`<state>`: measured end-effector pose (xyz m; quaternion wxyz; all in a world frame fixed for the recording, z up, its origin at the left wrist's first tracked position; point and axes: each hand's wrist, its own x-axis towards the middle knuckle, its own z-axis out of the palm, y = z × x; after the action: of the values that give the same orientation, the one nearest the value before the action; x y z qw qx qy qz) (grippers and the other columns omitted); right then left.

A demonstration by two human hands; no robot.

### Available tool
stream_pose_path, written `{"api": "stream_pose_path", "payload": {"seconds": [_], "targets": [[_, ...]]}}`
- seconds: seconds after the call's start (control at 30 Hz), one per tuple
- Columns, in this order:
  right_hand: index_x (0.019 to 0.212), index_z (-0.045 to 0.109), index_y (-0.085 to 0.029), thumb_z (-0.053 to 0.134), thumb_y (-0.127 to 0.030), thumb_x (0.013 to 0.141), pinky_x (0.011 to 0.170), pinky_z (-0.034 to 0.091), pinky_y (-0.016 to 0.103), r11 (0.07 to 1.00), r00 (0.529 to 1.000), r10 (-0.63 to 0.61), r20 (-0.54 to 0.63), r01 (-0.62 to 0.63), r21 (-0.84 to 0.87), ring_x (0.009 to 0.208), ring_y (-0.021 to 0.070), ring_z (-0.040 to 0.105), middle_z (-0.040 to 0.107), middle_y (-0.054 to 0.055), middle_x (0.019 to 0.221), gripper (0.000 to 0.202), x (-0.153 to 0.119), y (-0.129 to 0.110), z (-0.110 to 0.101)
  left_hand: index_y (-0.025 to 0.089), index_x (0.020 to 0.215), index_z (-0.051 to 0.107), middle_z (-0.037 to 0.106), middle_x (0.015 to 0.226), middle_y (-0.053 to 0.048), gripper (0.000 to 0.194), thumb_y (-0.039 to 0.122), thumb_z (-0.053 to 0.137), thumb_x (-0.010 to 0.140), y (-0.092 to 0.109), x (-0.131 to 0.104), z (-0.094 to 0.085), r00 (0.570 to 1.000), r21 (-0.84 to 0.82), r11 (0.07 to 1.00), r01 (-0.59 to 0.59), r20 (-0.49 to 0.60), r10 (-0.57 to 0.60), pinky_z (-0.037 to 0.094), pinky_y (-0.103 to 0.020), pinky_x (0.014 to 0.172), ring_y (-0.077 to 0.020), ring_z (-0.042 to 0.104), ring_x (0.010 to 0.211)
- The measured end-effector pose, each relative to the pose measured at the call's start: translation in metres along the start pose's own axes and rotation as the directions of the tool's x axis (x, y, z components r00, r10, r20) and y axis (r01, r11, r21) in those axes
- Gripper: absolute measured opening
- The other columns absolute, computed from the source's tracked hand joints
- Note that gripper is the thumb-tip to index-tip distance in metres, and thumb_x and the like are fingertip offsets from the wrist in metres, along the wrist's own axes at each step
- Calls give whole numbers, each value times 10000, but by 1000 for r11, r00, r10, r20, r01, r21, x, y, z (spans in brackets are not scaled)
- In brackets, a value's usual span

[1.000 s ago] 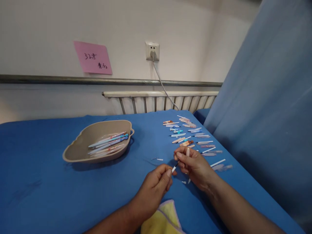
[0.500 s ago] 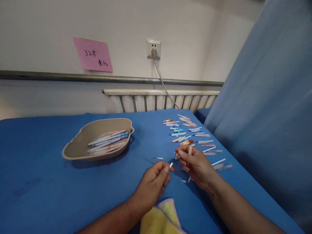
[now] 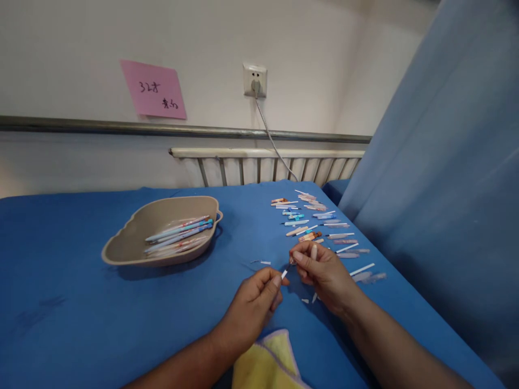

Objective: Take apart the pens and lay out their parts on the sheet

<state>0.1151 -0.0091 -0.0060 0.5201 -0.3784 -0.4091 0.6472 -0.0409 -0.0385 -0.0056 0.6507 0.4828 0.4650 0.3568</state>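
A pink note on the wall at upper left bears handwriting: "32" and a character after it, with more script underneath that I cannot make out for certain; any print on the pens is too small to read. There is one note, one socket at upper centre with one plug in it, one basin left of centre and one yellow cloth at bottom centre. Several pens lie together in the basin, overlapping too much to count surely. Right of centre, many pen parts lie in rough rows on the blue sheet, also too crowded to count. The two hands meet just below them: the left hand grips one white refill, and the right hand, thumb and fingers pinched at its dark end, holds one pale barrel upright between its fingers.
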Motion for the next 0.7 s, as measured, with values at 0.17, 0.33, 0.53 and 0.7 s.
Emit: {"api": "stream_pose_path", "payload": {"seconds": [0.17,0.33,0.53,0.7], "targets": [[792,625,-151,711,-331,679,421,270,178,990,997,-75,4,75,-122,437,42,375,472,-59,527,229,-1,0,2,153,839,522,396,472,93,337,486,498,791,-1,0,0,1000,-14,1000,-1,-2,1,146,-162,332,-29,245,322],[815,634,-157,730,-328,644,436,283,191,985,998,-59,15,61,-161,457,51,395,512,-48,572,260,-4,0,5,154,861,508,423,456,92,312,460,478,813,0,-1,1,999,-53,999,-13,34,14,169,-157,321,-31,252,304],[745,617,-137,724,-341,641,434,242,196,985,998,13,60,-3,-172,446,48,354,511,-43,539,253,-7,-2,8,157,825,505,497,514,63,280,433,454,837,-1,-3,1,996,45,996,-80,28,79,238,-151,333,-39,338,331],[691,599,-140,713,-335,650,486,285,207,982,992,7,125,17,-187,490,66,412,565,-19,570,230,-9,-7,13,161,788,496,546,560,41,258,399,432,865,-6,-3,0,988,100,984,-149,58,144,311,-156,401,-47,416,391]]}}
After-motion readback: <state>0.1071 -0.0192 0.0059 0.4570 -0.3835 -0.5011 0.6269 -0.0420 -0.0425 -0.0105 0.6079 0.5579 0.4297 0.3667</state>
